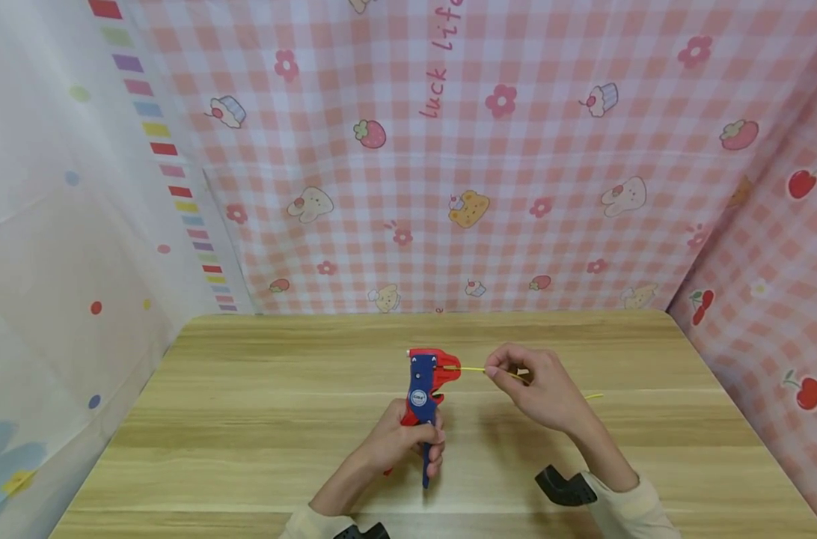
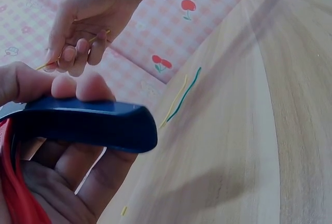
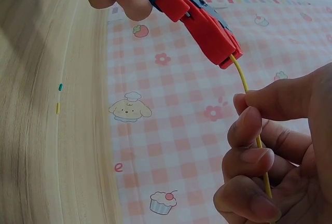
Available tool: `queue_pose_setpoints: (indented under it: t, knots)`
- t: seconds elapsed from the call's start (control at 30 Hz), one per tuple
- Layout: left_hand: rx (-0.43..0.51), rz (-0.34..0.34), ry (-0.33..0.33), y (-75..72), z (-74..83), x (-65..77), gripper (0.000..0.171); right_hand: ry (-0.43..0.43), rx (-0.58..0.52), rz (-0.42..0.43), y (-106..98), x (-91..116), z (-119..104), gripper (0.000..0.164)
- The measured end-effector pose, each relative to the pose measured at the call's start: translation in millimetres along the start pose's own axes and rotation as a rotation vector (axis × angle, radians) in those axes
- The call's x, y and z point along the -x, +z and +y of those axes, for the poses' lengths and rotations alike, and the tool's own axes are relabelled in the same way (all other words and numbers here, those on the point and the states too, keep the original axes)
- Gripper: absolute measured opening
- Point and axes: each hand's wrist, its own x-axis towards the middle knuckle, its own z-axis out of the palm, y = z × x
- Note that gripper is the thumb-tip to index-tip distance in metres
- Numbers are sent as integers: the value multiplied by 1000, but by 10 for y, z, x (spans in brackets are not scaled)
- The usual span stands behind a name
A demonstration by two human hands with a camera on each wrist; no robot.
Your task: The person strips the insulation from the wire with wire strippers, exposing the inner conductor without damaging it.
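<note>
Red-and-blue wire strippers [image 1: 418,378] stand upright above the table, their head pointing right. My left hand [image 1: 408,438] grips them by the handles, fingers wrapped round. One end of a yellow wire [image 1: 472,368] sits in the red nose of the strippers; how deep it goes is hidden. My right hand [image 1: 536,382] pinches this wire between thumb and index finger, a short way from the nose. In the right wrist view the wire [image 3: 245,81] bends slightly and runs down across the curled fingers.
In the left wrist view a second yellow wire [image 2: 175,99] and a green wire [image 2: 185,94] lie side by side on the wooden table [image 2: 228,130]. Tiny green [image 3: 60,86] and yellow bits [image 3: 58,108] lie on the tabletop. Patterned cloth [image 1: 449,165] hangs behind the table.
</note>
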Motion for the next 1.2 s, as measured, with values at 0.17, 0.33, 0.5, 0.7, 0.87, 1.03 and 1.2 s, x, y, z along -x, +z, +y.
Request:
queue_pose_setpoints:
  t: [0.17,0.33,0.5,0.7,0.87,1.03,1.2]
  knots:
    - [-4,31,-3,23,-5,2,7,-16,-4,-1,-3,-2,7,7]
    - [-2,65,-10,56,10,10,9,-19,-17,-5,-1,-6,6,8]
    - [10,93,-22,86,1,8,9,-14,-30,-6,-5,-3,-4,8]
    - [9,117,-26,123,-2,13,12,-13,-34,-4,-10,0,3,8]
    - [8,138,-30,142,-2,16,12,-16,-30,1,-8,4,16,8]
    - [4,117,-37,118,-6,2,10,-25,-16,10,-10,4,33,8]
    - [-23,64,-46,63,19,1,10,-54,-1,30,-24,8,43,7]
